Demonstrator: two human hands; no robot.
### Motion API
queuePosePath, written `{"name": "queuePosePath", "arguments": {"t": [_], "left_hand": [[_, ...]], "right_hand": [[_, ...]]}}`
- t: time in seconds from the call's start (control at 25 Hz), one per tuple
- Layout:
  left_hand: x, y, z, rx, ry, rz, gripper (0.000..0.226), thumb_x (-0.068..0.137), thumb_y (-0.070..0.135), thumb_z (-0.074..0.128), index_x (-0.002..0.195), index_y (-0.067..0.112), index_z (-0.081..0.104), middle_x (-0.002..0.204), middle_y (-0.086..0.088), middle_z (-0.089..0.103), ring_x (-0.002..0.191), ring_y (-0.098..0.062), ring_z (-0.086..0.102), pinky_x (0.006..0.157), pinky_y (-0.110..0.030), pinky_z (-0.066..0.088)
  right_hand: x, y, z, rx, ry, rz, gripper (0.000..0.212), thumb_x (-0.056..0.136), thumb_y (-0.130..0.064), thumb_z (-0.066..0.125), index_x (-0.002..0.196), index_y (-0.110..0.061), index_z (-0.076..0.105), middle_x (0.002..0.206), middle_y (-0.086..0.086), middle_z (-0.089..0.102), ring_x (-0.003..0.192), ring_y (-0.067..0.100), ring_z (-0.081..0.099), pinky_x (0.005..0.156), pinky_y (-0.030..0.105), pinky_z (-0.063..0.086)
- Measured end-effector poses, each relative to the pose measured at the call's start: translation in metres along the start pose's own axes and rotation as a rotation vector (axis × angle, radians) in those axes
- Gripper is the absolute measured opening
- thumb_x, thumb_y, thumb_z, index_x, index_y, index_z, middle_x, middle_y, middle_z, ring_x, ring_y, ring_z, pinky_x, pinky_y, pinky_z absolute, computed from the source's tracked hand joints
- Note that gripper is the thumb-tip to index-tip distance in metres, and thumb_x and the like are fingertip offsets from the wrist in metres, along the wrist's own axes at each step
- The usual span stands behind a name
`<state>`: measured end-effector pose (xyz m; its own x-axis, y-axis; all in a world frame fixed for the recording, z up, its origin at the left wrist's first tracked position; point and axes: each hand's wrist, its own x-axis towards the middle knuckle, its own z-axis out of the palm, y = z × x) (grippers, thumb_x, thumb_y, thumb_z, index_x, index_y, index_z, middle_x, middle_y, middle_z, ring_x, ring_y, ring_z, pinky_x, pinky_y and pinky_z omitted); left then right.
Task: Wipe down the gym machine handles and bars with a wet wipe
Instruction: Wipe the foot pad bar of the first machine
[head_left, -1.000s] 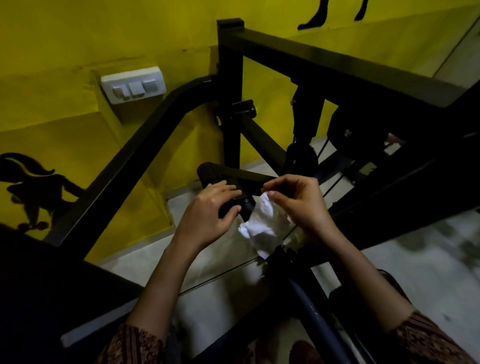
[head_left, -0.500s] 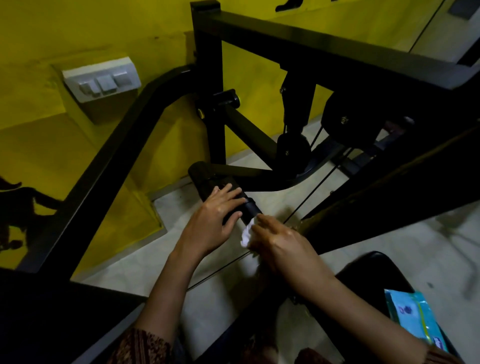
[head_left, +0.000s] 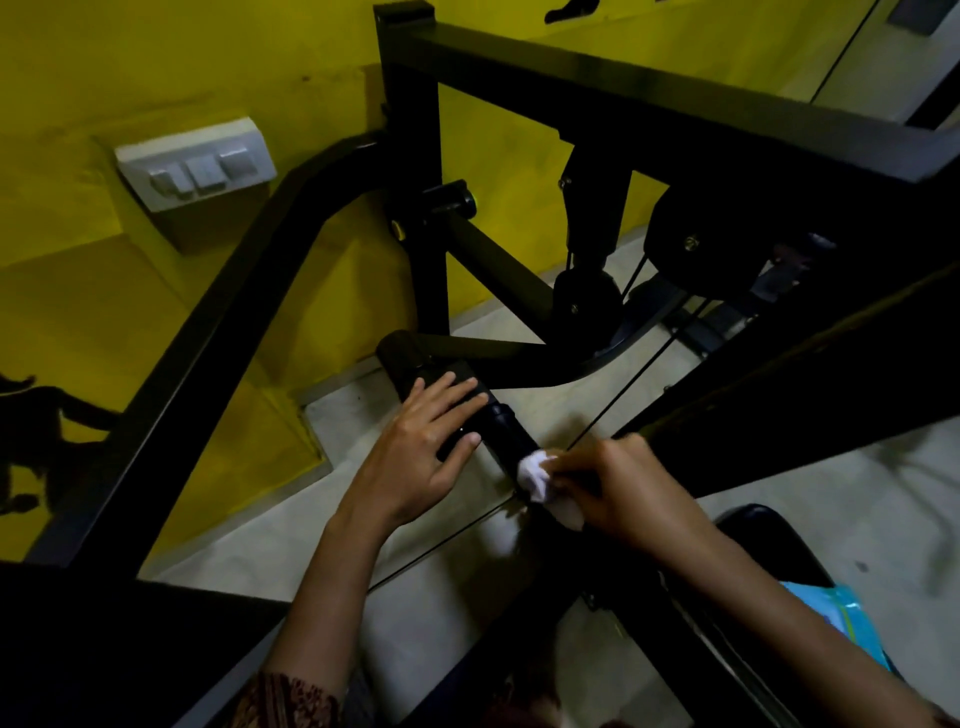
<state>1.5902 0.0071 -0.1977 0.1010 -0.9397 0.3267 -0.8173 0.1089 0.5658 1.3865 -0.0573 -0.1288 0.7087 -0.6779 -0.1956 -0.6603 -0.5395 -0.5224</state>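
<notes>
Black foam covered the handle (head_left: 501, 434), which ran slantwise through the middle of the frame from a dark machine arm toward the lower right. The left hand (head_left: 421, 452) rested on the handle's upper stretch, fingers nearly straight across the top and thumb against the near side. It lay there rather than closing round it, probably to stop the swinging arm from turning under pressure. Just below it in the frame, the right hand (head_left: 623, 493) was bunched tight on the wet wipe (head_left: 537, 475), pressing the white wad against the handle's lower end. Working from the free end made sense, since the steadying hand covered the rest. A thin cable (head_left: 639, 374) crossed close behind the right knuckles, and a heavy slanted frame bar (head_left: 779, 395) stood just beyond that, so room on the far side looked tight. Toward the viewer there was bare pale floor (head_left: 291, 525) and open space. To carry the wipe up the grip, the left hand would likely need to shift first. A blue wipe packet (head_left: 836, 623) lay at lower right, and a switch plate (head_left: 195, 163) sat on the yellow wall (head_left: 130, 322) at upper left.
</notes>
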Motion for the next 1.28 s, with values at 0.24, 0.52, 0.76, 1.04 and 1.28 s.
{"name": "queuePosePath", "arguments": {"t": [0.24, 0.52, 0.76, 1.04, 1.28], "left_hand": [[-0.002, -0.001, 0.005, 0.038, 0.018, 0.029, 0.046, 0.094, 0.034, 0.036, 0.132, 0.013, 0.049, 0.139, 0.005, 0.038, 0.136, -0.004, 0.017, 0.115, -0.019, -0.001], [-0.003, -0.003, 0.008, 0.002, 0.044, 0.037, 0.048, 0.097, 0.041, 0.031, 0.132, 0.013, 0.050, 0.139, 0.002, 0.043, 0.137, -0.007, 0.019, 0.116, -0.022, 0.001], [-0.002, -0.003, 0.009, -0.027, 0.058, 0.023, 0.043, 0.094, 0.030, 0.037, 0.130, 0.012, 0.051, 0.137, -0.003, 0.048, 0.136, -0.009, 0.022, 0.115, -0.024, 0.000], [-0.003, 0.001, 0.011, -0.068, 0.075, 0.000, 0.043, 0.094, 0.030, 0.036, 0.129, 0.012, 0.053, 0.136, -0.005, 0.049, 0.136, -0.009, 0.021, 0.115, -0.019, -0.005], [-0.003, 0.001, 0.011, -0.074, 0.079, -0.010, 0.043, 0.094, 0.030, 0.037, 0.128, 0.011, 0.054, 0.135, -0.005, 0.049, 0.135, -0.011, 0.023, 0.115, -0.019, -0.005]], "right_hand": [[0.033, -0.025, 0.029, -0.155, 0.086, -0.102, 0.041, 0.098, -0.019, 0.044, 0.139, -0.016, 0.040, 0.152, 0.005, 0.028, 0.124, 0.025, 0.048, 0.099, 0.037, 0.043], [-0.008, -0.016, 0.014, -0.193, 0.021, -0.159, 0.034, 0.082, 0.005, 0.054, 0.112, -0.007, 0.064, 0.126, 0.018, 0.056, 0.116, 0.034, 0.055, 0.094, 0.047, 0.049], [-0.015, -0.017, 0.047, -0.502, 0.121, -0.340, 0.039, 0.080, -0.007, 0.037, 0.096, 0.006, 0.069, 0.119, 0.022, 0.061, 0.113, 0.034, 0.058, 0.075, 0.039, 0.058], [0.008, -0.011, 0.009, 0.156, 0.292, -0.155, 0.021, 0.086, -0.004, 0.061, 0.104, -0.008, 0.069, 0.111, 0.010, 0.068, 0.103, 0.015, 0.063, 0.089, 0.032, 0.052], [0.000, 0.007, 0.022, 0.144, 0.043, 0.197, 0.024, 0.094, -0.028, 0.052, 0.113, -0.026, 0.066, 0.093, 0.010, 0.068, 0.077, 0.019, 0.064, 0.074, 0.038, 0.053]]}}
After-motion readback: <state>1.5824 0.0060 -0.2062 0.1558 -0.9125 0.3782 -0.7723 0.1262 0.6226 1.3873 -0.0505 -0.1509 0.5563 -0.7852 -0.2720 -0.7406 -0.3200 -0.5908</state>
